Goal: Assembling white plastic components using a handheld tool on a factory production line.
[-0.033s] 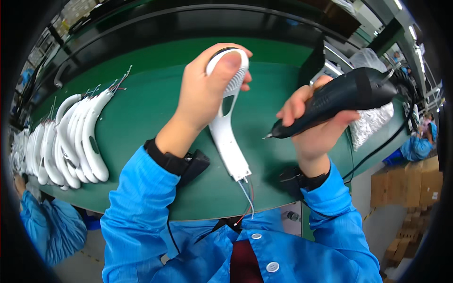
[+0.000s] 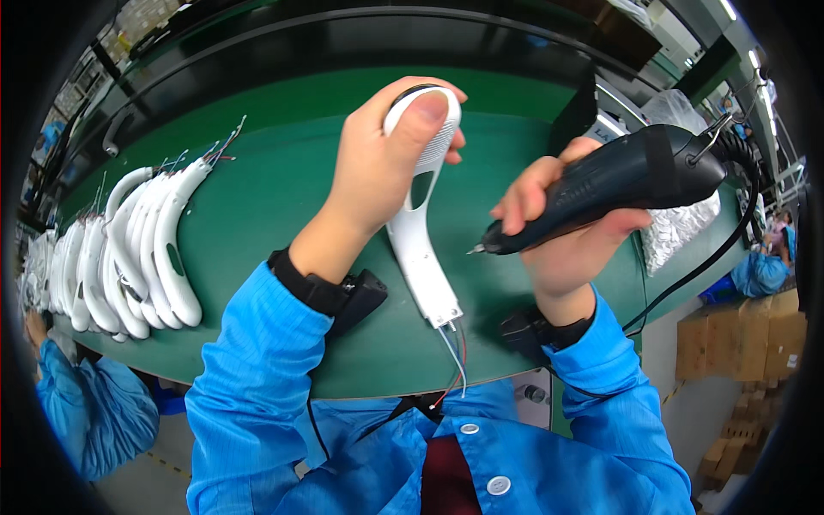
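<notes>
Driver (image 2: 609, 182) shifted left; bag (image 2: 669, 108) holds silvery pieces (image 2: 678, 233).

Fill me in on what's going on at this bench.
A person is working with both hands over a green table. The left hand grips a white curved part by its upper end, and thin wires trail from its lower end. The right hand holds a black handheld tool, its pointed tip apart from the part. A row of similar white pieces lies off to the left.
</notes>
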The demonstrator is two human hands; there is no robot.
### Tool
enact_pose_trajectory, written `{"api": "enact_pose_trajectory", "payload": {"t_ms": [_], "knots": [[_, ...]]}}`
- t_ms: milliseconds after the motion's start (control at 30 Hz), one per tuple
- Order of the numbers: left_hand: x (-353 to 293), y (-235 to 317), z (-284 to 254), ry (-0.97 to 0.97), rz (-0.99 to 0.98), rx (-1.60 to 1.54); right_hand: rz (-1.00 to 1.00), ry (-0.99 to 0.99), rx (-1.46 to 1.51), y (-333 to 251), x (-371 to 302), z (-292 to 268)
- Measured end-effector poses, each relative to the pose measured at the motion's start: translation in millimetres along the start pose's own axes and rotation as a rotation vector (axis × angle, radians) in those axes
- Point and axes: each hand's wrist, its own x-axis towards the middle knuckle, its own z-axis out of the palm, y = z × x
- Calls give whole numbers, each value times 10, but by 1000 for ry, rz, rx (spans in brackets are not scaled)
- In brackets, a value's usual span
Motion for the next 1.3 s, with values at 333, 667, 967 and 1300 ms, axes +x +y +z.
{"api": "enact_pose_trajectory", "payload": {"t_ms": [333,667,967,1300], "knots": [[-29,-14,-29,14,8,-10,208,-83,-57,371,-105,423],[-4,-50,-89,55,48,20,205,-132,-95,475,-93,503],[221,116,-264,42,137,711,-142,-73,258,-85,78,338],[1048,-640,-1059,278,99,979,-92,124,-68,75,8,-570]]}}
